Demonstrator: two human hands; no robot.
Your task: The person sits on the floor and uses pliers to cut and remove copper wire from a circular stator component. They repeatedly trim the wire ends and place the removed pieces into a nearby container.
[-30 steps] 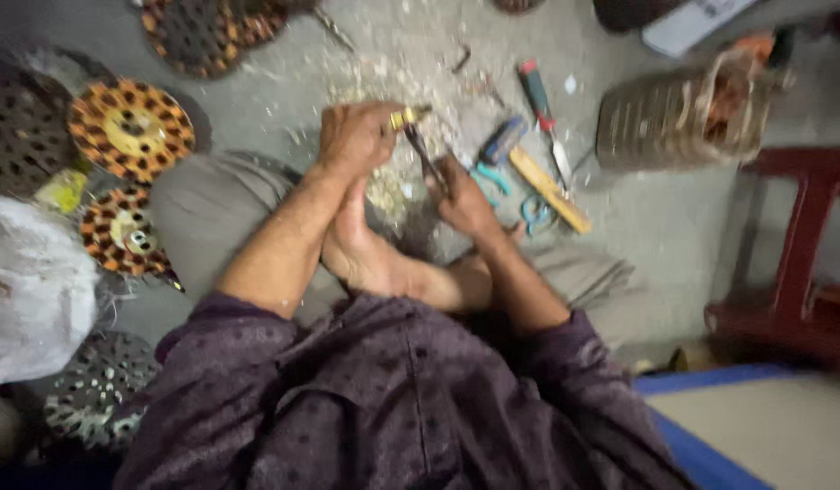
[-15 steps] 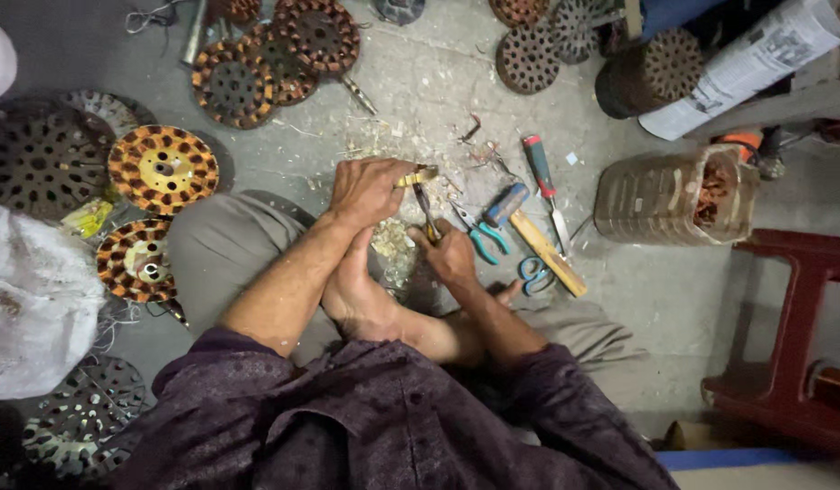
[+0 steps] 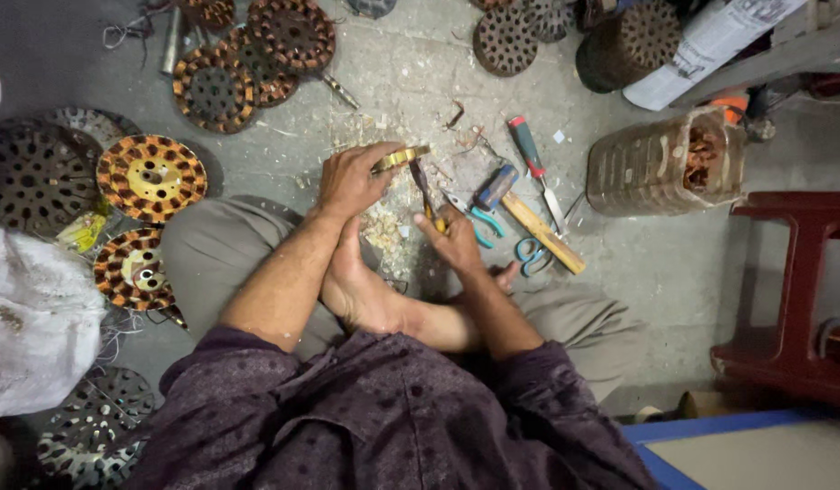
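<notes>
wound motor cores (image 3: 151,175) litter the concrete floor (image 3: 656,263) beside a screwdriver (image 3: 534,161), blue scissors (image 3: 530,253), a red stool (image 3: 792,290) and a white sack (image 3: 29,336).

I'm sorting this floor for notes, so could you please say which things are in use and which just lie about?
In use: left hand on brass ring; right hand holding tool.

Lying about: pliers, screwdriver, scissors, wooden stick, basket, wound discs.

Even, soft overhead light; weak shadows on concrete floor (image 3: 674,272); centre sharp; corners slightly soft; no glare.
</notes>
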